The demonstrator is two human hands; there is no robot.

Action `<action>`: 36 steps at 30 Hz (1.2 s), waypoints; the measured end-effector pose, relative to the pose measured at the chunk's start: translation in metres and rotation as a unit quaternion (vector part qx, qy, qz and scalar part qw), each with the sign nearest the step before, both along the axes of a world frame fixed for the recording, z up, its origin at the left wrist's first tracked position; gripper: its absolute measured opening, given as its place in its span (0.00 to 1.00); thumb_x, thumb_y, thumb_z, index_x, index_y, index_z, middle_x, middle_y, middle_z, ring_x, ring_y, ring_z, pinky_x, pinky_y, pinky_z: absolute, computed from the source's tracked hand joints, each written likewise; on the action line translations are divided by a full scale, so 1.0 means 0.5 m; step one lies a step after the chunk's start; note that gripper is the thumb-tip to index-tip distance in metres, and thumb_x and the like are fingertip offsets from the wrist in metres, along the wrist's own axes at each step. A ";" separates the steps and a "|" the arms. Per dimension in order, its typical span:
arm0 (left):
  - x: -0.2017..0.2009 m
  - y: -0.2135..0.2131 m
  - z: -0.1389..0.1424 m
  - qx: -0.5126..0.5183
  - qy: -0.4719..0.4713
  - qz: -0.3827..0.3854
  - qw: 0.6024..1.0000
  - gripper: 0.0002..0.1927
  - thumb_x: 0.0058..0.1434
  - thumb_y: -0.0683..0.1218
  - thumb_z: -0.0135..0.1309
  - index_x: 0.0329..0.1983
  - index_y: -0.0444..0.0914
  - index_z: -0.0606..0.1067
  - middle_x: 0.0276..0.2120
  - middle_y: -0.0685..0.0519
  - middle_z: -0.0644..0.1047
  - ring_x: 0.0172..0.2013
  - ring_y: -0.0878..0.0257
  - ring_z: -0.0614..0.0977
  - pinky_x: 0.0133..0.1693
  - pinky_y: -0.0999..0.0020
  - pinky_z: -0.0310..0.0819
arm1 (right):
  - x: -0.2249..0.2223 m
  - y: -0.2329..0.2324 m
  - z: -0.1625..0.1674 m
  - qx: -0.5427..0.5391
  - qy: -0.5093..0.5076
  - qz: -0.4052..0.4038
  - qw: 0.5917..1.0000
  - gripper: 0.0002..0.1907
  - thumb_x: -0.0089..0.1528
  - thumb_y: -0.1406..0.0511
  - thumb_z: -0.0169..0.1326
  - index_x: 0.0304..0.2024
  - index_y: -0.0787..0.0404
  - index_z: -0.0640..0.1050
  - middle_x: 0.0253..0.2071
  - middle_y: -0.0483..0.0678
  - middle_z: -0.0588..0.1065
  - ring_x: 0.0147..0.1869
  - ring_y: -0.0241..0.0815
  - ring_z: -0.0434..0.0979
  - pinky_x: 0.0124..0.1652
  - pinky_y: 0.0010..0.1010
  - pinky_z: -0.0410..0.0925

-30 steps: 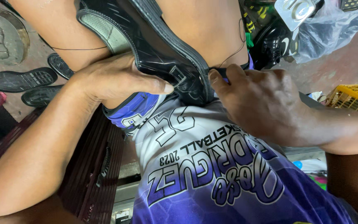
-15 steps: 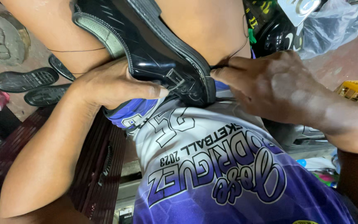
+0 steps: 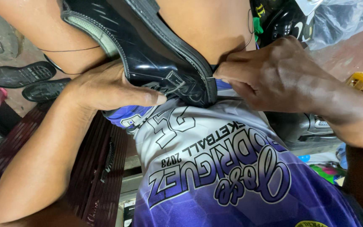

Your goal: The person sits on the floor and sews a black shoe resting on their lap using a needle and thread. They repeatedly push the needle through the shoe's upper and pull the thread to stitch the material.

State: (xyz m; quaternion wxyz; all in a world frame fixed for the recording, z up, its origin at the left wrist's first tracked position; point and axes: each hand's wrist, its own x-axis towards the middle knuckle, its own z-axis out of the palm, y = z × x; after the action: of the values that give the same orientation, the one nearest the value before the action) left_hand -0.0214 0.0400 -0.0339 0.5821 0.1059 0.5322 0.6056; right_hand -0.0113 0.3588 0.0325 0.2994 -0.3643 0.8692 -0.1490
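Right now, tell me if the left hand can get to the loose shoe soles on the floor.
Probably not as things stand: the left hand is pressed against the black shoe on the lap, steadying it. The soles lie apart on the floor, with nothing blocking them.

Shoe and both hands only partly seen

The black shoe (image 3: 156, 63) is cut off by the top edge, so its front part is not seen. The fingertips of the right hand (image 3: 274, 73) are tucked behind the shoe's edge, and what is pinched there cannot be told. The left hand (image 3: 106, 88) is hidden under the shoe except for the thumb. Two dark soles (image 3: 30, 80) on the floor are partly covered by the forearm.
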 end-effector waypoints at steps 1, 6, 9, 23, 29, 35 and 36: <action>0.001 0.000 0.000 -0.001 0.001 -0.005 1.000 0.28 0.56 0.47 0.64 0.60 0.34 0.75 0.50 0.53 0.81 0.51 0.66 0.79 0.56 0.66 0.73 | -0.001 -0.003 0.000 -0.034 0.007 -0.002 0.999 0.10 0.61 0.64 0.58 0.46 0.52 0.79 0.30 0.42 0.79 0.25 0.46 0.78 0.25 0.39 0.71; 0.002 0.004 0.006 -0.050 0.007 -0.006 0.999 0.31 0.53 0.50 0.65 0.59 0.35 0.74 0.50 0.52 0.81 0.51 0.64 0.79 0.54 0.66 0.74 | 0.000 -0.023 0.001 -0.042 0.009 0.000 0.999 0.06 0.57 0.68 0.57 0.37 0.57 0.76 0.30 0.41 0.79 0.26 0.46 0.79 0.23 0.41 0.69; 0.003 0.007 0.007 -0.050 0.004 -0.012 0.999 0.31 0.53 0.50 0.65 0.59 0.35 0.74 0.49 0.52 0.82 0.50 0.64 0.80 0.54 0.65 0.75 | 0.004 -0.034 -0.005 -0.040 0.012 0.000 0.999 0.06 0.55 0.68 0.57 0.35 0.58 0.75 0.29 0.42 0.78 0.26 0.47 0.79 0.21 0.42 0.68; -0.008 0.012 0.016 -0.107 0.067 -0.057 0.990 0.30 0.52 0.53 0.64 0.56 0.36 0.76 0.45 0.50 0.82 0.47 0.60 0.81 0.51 0.64 0.77 | 0.025 -0.059 -0.038 -0.058 0.000 -0.018 0.998 0.04 0.57 0.71 0.54 0.33 0.63 0.73 0.31 0.49 0.78 0.23 0.50 0.78 0.21 0.44 0.69; 0.004 0.006 0.010 -0.078 0.012 -0.031 0.996 0.28 0.53 0.54 0.64 0.55 0.37 0.77 0.45 0.49 0.83 0.45 0.59 0.82 0.49 0.62 0.80 | 0.041 -0.077 -0.049 -0.101 0.008 -0.030 0.994 0.08 0.54 0.68 0.56 0.36 0.63 0.74 0.28 0.52 0.75 0.29 0.53 0.79 0.26 0.47 0.70; -0.029 0.051 0.050 -0.071 0.141 -0.048 0.986 0.21 0.59 0.54 0.60 0.51 0.37 0.79 0.43 0.48 0.84 0.45 0.60 0.83 0.49 0.64 0.79 | 0.020 -0.066 -0.040 -0.137 0.045 -0.036 0.989 0.05 0.59 0.67 0.56 0.35 0.60 0.73 0.26 0.50 0.73 0.30 0.54 0.77 0.32 0.48 0.71; -0.035 0.059 0.060 -0.068 0.202 -0.028 0.977 0.19 0.62 0.52 0.59 0.51 0.36 0.79 0.44 0.47 0.83 0.45 0.59 0.83 0.48 0.62 0.77 | 0.012 -0.053 -0.035 -0.121 0.030 -0.039 0.991 0.06 0.60 0.65 0.57 0.35 0.59 0.73 0.25 0.49 0.72 0.28 0.53 0.77 0.30 0.47 0.70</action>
State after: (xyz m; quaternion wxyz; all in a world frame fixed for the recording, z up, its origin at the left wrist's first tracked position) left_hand -0.0389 0.0697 -0.0037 0.4852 0.2017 0.6754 0.5175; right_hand -0.0052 0.3325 0.0151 0.2212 -0.3683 0.8666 -0.2538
